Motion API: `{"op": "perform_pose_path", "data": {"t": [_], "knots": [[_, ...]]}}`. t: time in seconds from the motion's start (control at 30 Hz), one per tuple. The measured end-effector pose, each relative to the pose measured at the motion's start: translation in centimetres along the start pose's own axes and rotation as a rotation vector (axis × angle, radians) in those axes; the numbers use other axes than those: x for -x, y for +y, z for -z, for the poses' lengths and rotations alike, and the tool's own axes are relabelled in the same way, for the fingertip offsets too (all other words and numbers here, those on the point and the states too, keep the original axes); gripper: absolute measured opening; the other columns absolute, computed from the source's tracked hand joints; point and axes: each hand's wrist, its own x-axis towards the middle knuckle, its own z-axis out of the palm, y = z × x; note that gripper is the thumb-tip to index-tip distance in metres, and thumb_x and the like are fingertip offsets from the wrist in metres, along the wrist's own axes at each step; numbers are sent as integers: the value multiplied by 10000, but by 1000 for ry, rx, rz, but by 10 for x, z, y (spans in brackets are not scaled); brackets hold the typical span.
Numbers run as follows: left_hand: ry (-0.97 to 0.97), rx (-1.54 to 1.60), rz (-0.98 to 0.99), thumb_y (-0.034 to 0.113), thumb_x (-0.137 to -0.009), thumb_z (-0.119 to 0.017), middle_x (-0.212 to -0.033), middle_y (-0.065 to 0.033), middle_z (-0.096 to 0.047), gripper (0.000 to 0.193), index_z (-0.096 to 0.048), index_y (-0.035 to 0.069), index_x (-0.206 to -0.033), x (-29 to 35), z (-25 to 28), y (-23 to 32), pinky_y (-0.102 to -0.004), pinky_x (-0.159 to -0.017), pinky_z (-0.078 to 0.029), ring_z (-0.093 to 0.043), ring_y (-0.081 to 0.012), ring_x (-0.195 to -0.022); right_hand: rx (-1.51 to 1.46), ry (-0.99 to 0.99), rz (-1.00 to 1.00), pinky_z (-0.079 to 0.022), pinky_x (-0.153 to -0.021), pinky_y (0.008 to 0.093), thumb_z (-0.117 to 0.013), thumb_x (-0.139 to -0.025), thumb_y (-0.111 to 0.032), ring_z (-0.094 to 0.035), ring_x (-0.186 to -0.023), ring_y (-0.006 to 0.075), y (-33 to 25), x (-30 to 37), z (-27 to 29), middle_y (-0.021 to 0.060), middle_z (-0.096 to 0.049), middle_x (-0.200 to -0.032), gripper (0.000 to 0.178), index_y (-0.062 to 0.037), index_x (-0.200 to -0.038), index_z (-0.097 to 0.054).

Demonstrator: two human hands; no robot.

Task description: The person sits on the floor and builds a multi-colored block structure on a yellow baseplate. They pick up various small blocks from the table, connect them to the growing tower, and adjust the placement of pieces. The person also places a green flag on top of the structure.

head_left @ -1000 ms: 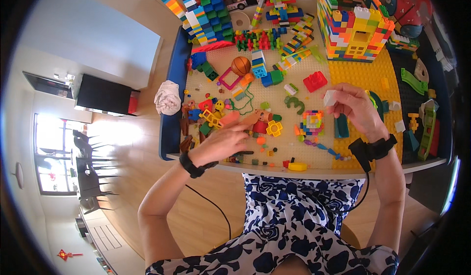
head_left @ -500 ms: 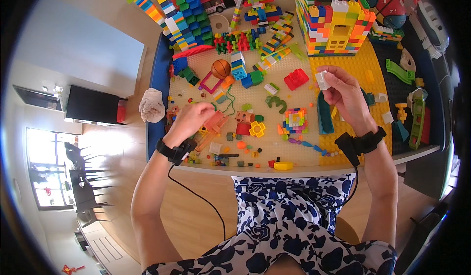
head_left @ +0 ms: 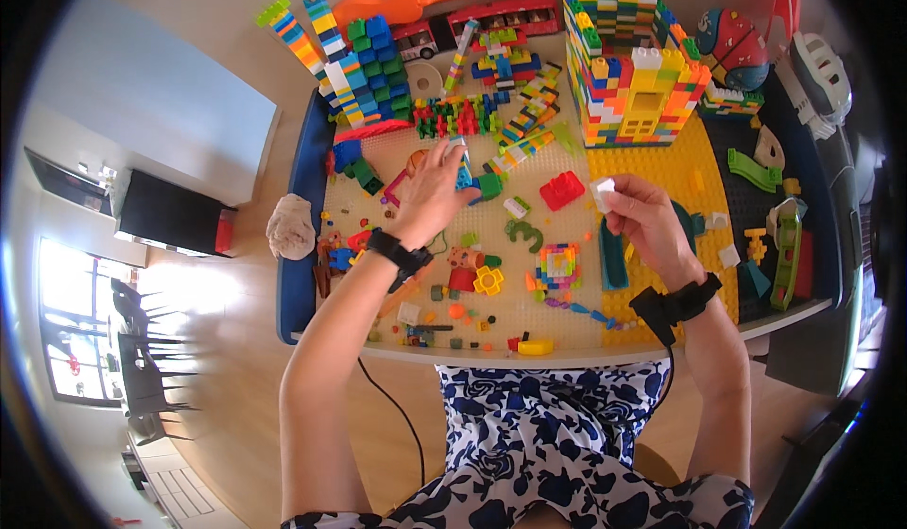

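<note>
My right hand [head_left: 647, 222] pinches a small white toy block [head_left: 602, 193] between thumb and fingers, above the yellow baseplate [head_left: 699, 274]. Below it lies a dark teal trough-shaped piece [head_left: 615, 263]. My left hand [head_left: 436, 189] reaches over the middle of the play table, its thumb spread from the fingers. Those fingers are at a small blue-and-white block stack [head_left: 463, 168], partly covering it; whether they press on it cannot be made out. Just right of that stack are blue and green blocks [head_left: 487, 187]. A toy basketball [head_left: 416, 159] is mostly hidden behind my left hand.
A multicoloured block house [head_left: 642, 104] stands at the back right, with tall block towers [head_left: 354, 80] at the back left. A red block [head_left: 562, 191] lies between my hands. Small loose pieces are scattered along the front; a crumpled cloth [head_left: 290, 228] rests at the left edge.
My left hand has moved away from the orange and pink pieces at the front left, up and right to the blue-and-white stack. The right hand still holds the white block. The view has shifted slightly.
</note>
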Motion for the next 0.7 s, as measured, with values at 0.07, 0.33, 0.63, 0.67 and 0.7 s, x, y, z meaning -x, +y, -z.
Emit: {"op": "perform_pose_path", "data": {"t": [0.07,0.33,0.63,0.67,0.7], "knots": [[-89,22,105,278,-813,-640,-1394,-204,-290,580,-403,76,-1303,-11,-9,8,-441,-994,-364,-366,-392,-1232,15,26,-25,-424,-623,186,-575,-881,-107,-508,-669,69,-3,2,-4,0,-573,-803,169,-8,-1015,-596],[-94,104,-10,128,-823,-608,-1310,-153,-384,131,-599,54,-930,5,-26,-11,-418,-801,-477,-562,-350,-991,-1,-46,-15,-420,-633,196,-595,-867,-123,-505,-682,71,-4,3,-3,2,-573,-802,173,-15,-1002,-601],[-90,188,61,-34,-765,-549,-1274,-117,-416,281,-583,50,-1032,32,0,-7,-381,-818,-466,-558,-313,-1007,-15,-46,11,-423,-632,197,-603,-870,-137,-511,-680,69,-5,3,-3,0,-570,-775,158,-19,-976,-612],[-14,194,50,-38,-756,-553,-1222,-124,-459,294,-577,37,-1039,30,0,-14,-371,-808,-472,-564,-313,-995,-21,-45,13,-424,-631,197,-606,-868,-137,-511,-680,68,-5,3,-3,-1,-570,-775,159,-20,-975,-612],[30,213,67,-37,-753,-557,-1200,-125,-476,299,-576,36,-1042,26,-2,-19,-366,-804,-473,-566,-315,-989,-26,-45,15,-424,-629,196,-608,-867,-138,-512,-679,68,-4,2,-2,-1,-571,-776,159,-21,-975,-613]]}}
